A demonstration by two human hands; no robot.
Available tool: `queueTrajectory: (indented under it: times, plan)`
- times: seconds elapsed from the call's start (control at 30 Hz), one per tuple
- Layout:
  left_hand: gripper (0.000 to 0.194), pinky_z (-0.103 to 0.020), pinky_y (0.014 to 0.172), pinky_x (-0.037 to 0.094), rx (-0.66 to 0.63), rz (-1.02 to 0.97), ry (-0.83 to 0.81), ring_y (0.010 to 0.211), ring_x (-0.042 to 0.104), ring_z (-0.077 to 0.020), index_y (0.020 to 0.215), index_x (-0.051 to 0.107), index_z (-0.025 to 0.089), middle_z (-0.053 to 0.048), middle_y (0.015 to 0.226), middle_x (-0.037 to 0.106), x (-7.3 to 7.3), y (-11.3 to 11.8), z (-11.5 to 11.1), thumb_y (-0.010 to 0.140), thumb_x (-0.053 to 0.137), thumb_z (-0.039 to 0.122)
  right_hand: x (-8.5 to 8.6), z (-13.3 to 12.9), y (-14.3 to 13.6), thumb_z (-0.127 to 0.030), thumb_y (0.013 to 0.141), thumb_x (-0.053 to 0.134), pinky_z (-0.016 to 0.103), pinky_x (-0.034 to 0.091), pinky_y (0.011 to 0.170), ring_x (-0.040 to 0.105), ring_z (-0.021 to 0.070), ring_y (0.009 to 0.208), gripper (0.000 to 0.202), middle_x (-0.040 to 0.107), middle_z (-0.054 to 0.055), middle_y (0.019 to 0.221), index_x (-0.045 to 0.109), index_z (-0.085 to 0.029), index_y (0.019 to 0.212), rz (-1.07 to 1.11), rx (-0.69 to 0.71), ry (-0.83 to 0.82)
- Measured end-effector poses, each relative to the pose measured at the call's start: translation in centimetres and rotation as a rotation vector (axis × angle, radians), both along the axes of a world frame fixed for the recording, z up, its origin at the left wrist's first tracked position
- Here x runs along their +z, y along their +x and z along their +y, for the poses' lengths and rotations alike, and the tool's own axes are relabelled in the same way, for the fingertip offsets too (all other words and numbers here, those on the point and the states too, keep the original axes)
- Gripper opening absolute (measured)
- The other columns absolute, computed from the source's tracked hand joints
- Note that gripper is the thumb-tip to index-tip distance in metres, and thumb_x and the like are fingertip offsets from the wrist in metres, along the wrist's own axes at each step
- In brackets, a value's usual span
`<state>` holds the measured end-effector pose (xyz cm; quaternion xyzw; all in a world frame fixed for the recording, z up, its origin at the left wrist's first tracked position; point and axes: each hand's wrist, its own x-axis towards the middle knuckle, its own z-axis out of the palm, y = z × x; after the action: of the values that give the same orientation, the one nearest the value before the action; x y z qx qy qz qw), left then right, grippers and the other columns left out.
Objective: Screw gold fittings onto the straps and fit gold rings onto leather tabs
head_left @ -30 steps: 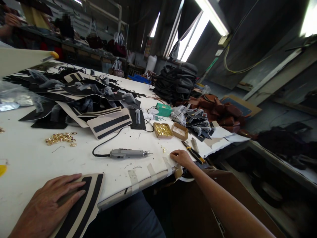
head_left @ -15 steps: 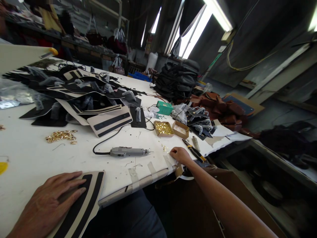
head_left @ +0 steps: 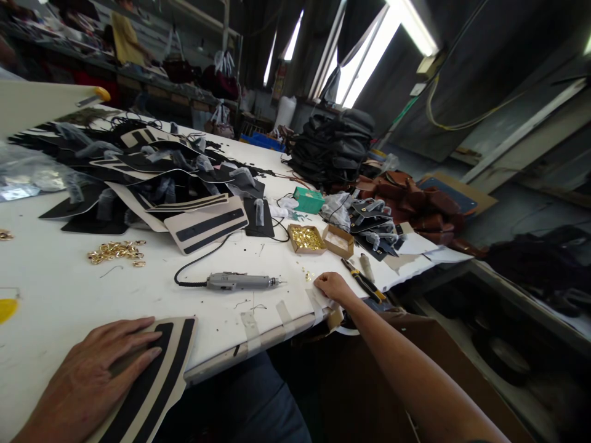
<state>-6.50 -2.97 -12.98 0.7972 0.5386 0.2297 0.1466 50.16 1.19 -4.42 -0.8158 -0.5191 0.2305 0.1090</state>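
My left hand (head_left: 104,372) lies with fingers spread on a beige panel with black stripes (head_left: 168,375) at the table's near edge. Farther right, my right hand (head_left: 333,287) rests on the table with its fingers pressed together; whatever is between the fingertips is hidden. Just beyond those fingertips lie a few small gold metal pieces (head_left: 308,276). A grey electric screwdriver (head_left: 240,281) lies on its side between my hands, its tip pointing right. Behind my right hand stands a small cardboard box of gold pieces (head_left: 306,239), beside another shallow box (head_left: 338,241).
Yellow-and-black pliers (head_left: 364,282) lie right of my right hand. Gold clasps (head_left: 116,251) form a small heap at left. Striped panels (head_left: 205,224) are piled behind, near a green box (head_left: 308,200). Black bags (head_left: 330,147) are stacked farther back. A person in yellow (head_left: 127,40) is in the background.
My right hand has shifted very slightly left, toward the loose gold pieces. My left hand keeps its place on the panel. In the background, the person in yellow has moved right.
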Motion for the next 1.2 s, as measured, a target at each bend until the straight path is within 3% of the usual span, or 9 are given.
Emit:
queueTrajectory:
  times: [0.17,0.33,0.5,0.67,0.8,0.97,1.07,1.2]
  plan:
    - [0.061,-0.06,0.115,0.044,0.004,-0.003,-0.014,0.134,0.055,-0.0354,0.116,0.08,0.036,-0.004,0.137,0.07,-0.2,0.0,0.1,0.089,0.05,0.082,0.0,-1.1,-0.6,-0.028,0.088,0.067,0.025,0.044,0.065,0.064,0.0154,0.066,0.019,0.077,0.004,0.082,0.078,-0.017,0.097,-0.047,-0.01,0.096]
    - [0.059,-0.06,0.116,0.044,-0.009,-0.012,0.015,0.134,0.055,-0.0349,0.116,0.079,0.036,-0.004,0.137,0.07,-0.3,0.0,0.1,0.09,0.051,0.08,0.4,-1.6,-0.1,-0.037,0.096,0.058,0.025,0.046,0.064,0.065,0.0164,0.061,0.028,0.072,0.002,0.066,0.079,-0.018,0.092,-0.041,0.01,0.099]
    - [0.054,-0.058,0.115,0.045,-0.018,-0.018,0.029,0.134,0.055,-0.0351,0.115,0.079,0.036,-0.004,0.136,0.071,-0.6,-0.1,0.2,0.09,0.055,0.077,1.1,0.2,1.4,-0.032,0.097,0.057,0.025,0.049,0.07,0.069,0.0158,0.066,0.03,0.078,0.003,0.082,0.078,-0.017,0.112,-0.095,0.005,0.136]
    - [0.052,-0.059,0.116,0.044,-0.021,-0.002,0.005,0.135,0.053,-0.0346,0.117,0.079,0.037,-0.003,0.138,0.07,-0.7,-0.3,0.1,0.091,0.056,0.076,0.8,2.3,1.8,-0.022,0.09,0.069,0.028,0.05,0.083,0.071,0.0194,0.086,0.015,0.079,0.006,0.088,0.081,-0.018,0.098,-0.177,0.044,0.107]
    - [0.053,-0.059,0.116,0.044,-0.023,-0.018,0.025,0.135,0.054,-0.0347,0.118,0.078,0.037,-0.003,0.138,0.07,-0.6,-0.2,0.0,0.09,0.056,0.077,0.6,3.3,2.1,-0.031,0.095,0.074,0.037,0.055,0.09,0.07,0.0196,0.091,0.016,0.076,0.005,0.095,0.075,-0.016,0.093,-0.168,0.043,0.049]
    - [0.052,-0.058,0.116,0.044,-0.022,-0.016,0.019,0.135,0.054,-0.0343,0.118,0.078,0.037,-0.002,0.138,0.07,-0.3,0.0,-0.1,0.091,0.056,0.076,0.6,3.3,2.2,-0.038,0.1,0.069,0.031,0.058,0.07,0.068,0.0146,0.071,0.025,0.072,0.002,0.083,0.071,-0.014,0.095,-0.023,0.0,-0.016]
    - [0.053,-0.058,0.117,0.044,-0.02,-0.008,0.003,0.137,0.053,-0.0344,0.118,0.078,0.037,-0.002,0.139,0.069,-0.2,0.1,-0.1,0.09,0.057,0.077,0.3,2.6,1.6,-0.032,0.099,0.066,0.024,0.052,0.058,0.064,0.0123,0.061,0.021,0.071,0.002,0.075,0.074,-0.013,0.098,0.094,-0.003,-0.017]
    - [0.056,-0.058,0.117,0.044,-0.01,-0.007,0.007,0.137,0.053,-0.0351,0.118,0.078,0.035,-0.004,0.139,0.069,-0.1,0.0,-0.2,0.09,0.054,0.078,-0.1,1.7,0.7,-0.029,0.091,0.066,0.021,0.043,0.05,0.054,0.0105,0.05,0.018,0.065,-0.001,0.059,0.076,-0.014,0.088,0.193,0.01,-0.018]
